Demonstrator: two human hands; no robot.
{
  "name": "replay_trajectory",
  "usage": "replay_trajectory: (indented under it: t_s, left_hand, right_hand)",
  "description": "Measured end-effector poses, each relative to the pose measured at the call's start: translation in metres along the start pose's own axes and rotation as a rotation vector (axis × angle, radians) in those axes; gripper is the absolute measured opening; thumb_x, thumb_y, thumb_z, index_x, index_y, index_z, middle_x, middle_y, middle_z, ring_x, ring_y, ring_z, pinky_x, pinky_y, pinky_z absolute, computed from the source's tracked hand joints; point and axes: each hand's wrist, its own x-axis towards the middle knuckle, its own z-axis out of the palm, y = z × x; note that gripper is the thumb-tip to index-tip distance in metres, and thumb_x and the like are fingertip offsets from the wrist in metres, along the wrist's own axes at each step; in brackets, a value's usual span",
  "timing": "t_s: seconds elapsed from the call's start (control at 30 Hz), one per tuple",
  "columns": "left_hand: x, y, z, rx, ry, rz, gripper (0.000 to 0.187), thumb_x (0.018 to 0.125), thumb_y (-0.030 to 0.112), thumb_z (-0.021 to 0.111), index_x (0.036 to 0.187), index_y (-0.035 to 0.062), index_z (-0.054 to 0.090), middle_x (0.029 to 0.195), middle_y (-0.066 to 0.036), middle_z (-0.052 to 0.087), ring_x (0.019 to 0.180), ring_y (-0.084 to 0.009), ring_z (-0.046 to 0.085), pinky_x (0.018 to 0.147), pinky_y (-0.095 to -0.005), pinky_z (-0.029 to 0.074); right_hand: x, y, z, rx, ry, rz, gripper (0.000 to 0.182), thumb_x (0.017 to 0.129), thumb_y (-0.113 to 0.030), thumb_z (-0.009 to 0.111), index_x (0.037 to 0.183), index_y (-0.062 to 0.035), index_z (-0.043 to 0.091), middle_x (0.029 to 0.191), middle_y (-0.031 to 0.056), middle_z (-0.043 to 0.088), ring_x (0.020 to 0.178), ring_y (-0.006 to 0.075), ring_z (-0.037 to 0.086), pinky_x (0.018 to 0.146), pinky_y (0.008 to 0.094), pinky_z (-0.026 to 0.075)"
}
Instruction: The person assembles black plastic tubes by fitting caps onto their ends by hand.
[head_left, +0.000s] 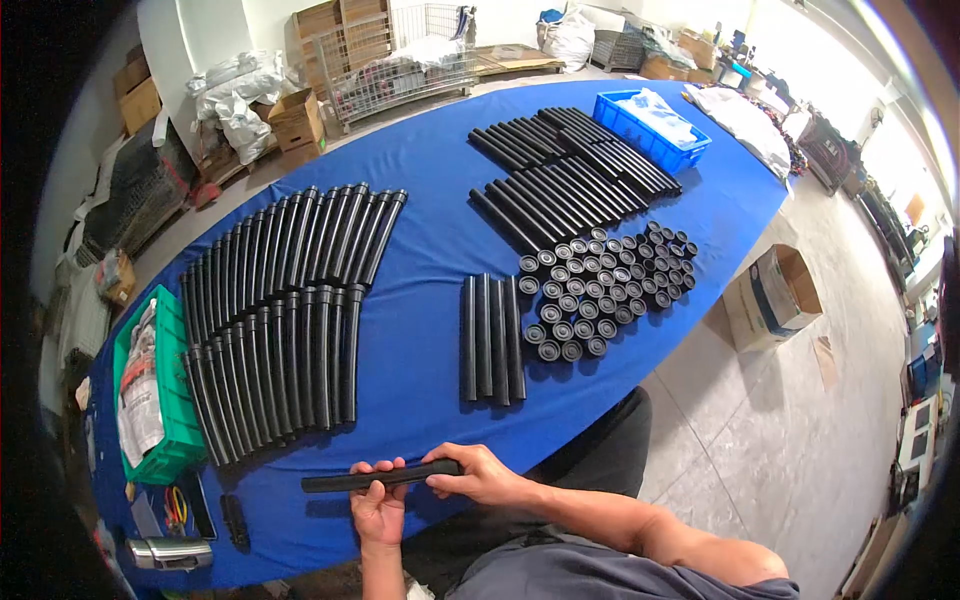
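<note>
Above the near side of the blue cloth [420, 350], the black tube [340, 483] runs side to side, free end pointing left; my left hand [380, 512] curls round its middle, my right hand [480, 476] pinches its right end.

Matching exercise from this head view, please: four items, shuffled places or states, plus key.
1. Green crate
2. Blue crate
3. Round caps
4. Left hand and right hand

A. clustered beside four aligned tubes
B. holding one black tube
C. near the left edge of the table
D. toward the table's far end

Pairs: 1-C, 2-D, 3-A, 4-B
</note>
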Motion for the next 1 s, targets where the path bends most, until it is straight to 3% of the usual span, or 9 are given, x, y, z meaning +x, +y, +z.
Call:
replay_trajectory:
  t_s: [0.17, 0.27, 0.37, 0.57, 0.67, 0.77, 0.87, 0.97, 1.0]
  left_hand:
    - [0.000, -0.001, -0.001, 0.007, 0.017, 0.004, 0.035, 0.092, -0.002, 0.072, 0.121, 0.0083, 0.057, 0.121, -0.020, 0.069, 0.125, -0.0390, 0.064, 0.102, -0.0538, 0.059]
    - [0.000, 0.000, 0.005, -0.003, 0.041, -0.019, 0.034, 0.092, -0.001, 0.073, 0.121, 0.0085, 0.058, 0.121, -0.020, 0.070, 0.125, -0.0388, 0.064, 0.101, -0.0540, 0.060]
    - [0.000, 0.000, 0.006, -0.037, 0.037, -0.055, 0.034, 0.092, -0.001, 0.073, 0.120, 0.0087, 0.058, 0.121, -0.020, 0.070, 0.125, -0.0385, 0.064, 0.101, -0.0542, 0.060]
    - [-0.001, 0.000, 0.001, -0.018, -0.022, -0.036, 0.033, 0.091, -0.001, 0.073, 0.119, 0.0090, 0.058, 0.120, -0.020, 0.070, 0.125, -0.0377, 0.064, 0.101, -0.0541, 0.060]
    - [-0.001, 0.000, -0.004, 0.000, -0.031, -0.025, 0.034, 0.091, 0.000, 0.074, 0.120, 0.0091, 0.058, 0.122, -0.020, 0.070, 0.125, -0.0375, 0.064, 0.101, -0.0542, 0.060]
    - [-0.001, 0.000, -0.004, 0.018, -0.012, -0.028, 0.036, 0.091, 0.001, 0.075, 0.122, 0.0090, 0.057, 0.123, -0.020, 0.069, 0.124, -0.0377, 0.064, 0.102, -0.0547, 0.058]
    - [0.000, 0.001, 0.006, 0.028, 0.040, -0.055, 0.036, 0.092, 0.002, 0.074, 0.124, 0.0085, 0.057, 0.124, -0.020, 0.068, 0.125, -0.0384, 0.064, 0.104, -0.0552, 0.057]
    - [-0.001, 0.001, 0.005, 0.012, 0.029, -0.078, 0.036, 0.093, 0.002, 0.073, 0.125, 0.0080, 0.057, 0.125, -0.021, 0.068, 0.126, -0.0393, 0.063, 0.106, -0.0553, 0.056]
    - [0.000, 0.001, 0.001, 0.009, 0.004, -0.067, 0.036, 0.093, 0.001, 0.072, 0.125, 0.0079, 0.057, 0.125, -0.021, 0.068, 0.126, -0.0395, 0.063, 0.105, -0.0552, 0.056]
  right_hand:
    - [0.000, -0.007, -0.001, -0.007, 0.011, 0.037, 0.032, 0.099, -0.014, 0.072, 0.125, 0.0026, 0.063, 0.093, 0.0070, 0.072, 0.083, 0.0115, 0.070, 0.074, 0.0301, 0.058]
    - [-0.002, -0.016, -0.006, -0.189, 0.016, -0.094, 0.034, 0.098, -0.015, 0.073, 0.125, 0.0022, 0.063, 0.095, 0.0084, 0.071, 0.082, 0.0121, 0.069, 0.074, 0.0315, 0.057]
    - [0.002, -0.001, -0.008, -0.519, 0.108, -0.608, 0.036, 0.097, -0.016, 0.074, 0.126, 0.0018, 0.063, 0.096, 0.0094, 0.071, 0.081, 0.0125, 0.069, 0.073, 0.0319, 0.056]
    - [-0.006, -0.010, -0.006, -0.153, -0.030, -0.042, 0.035, 0.098, -0.018, 0.073, 0.125, 0.0015, 0.064, 0.093, 0.0093, 0.072, 0.080, 0.0134, 0.069, 0.074, 0.0327, 0.056]
    - [-0.006, -0.011, -0.004, -0.150, -0.016, -0.071, 0.034, 0.098, -0.018, 0.072, 0.124, 0.0016, 0.064, 0.090, 0.0082, 0.071, 0.080, 0.0131, 0.069, 0.075, 0.0326, 0.056]
    - [-0.004, -0.012, -0.005, -0.143, -0.020, -0.064, 0.036, 0.096, -0.020, 0.073, 0.122, 0.0017, 0.064, 0.092, 0.0143, 0.071, 0.082, 0.0229, 0.072, 0.073, 0.0374, 0.056]
    - [-0.004, -0.004, -0.008, -0.394, 0.074, -0.369, 0.038, 0.095, -0.022, 0.074, 0.123, 0.0019, 0.065, 0.101, 0.0195, 0.071, 0.093, 0.0299, 0.072, 0.077, 0.0376, 0.056]
    - [-0.007, -0.008, -0.005, -0.515, 0.061, -0.490, 0.037, 0.094, -0.017, 0.075, 0.125, 0.0006, 0.065, 0.108, 0.0199, 0.070, 0.097, 0.0310, 0.070, 0.074, 0.0354, 0.056]
    - [-0.008, -0.012, -0.005, -0.491, 0.056, -0.446, 0.037, 0.094, -0.017, 0.075, 0.126, 0.0006, 0.064, 0.109, 0.0197, 0.069, 0.097, 0.0315, 0.070, 0.075, 0.0363, 0.056]
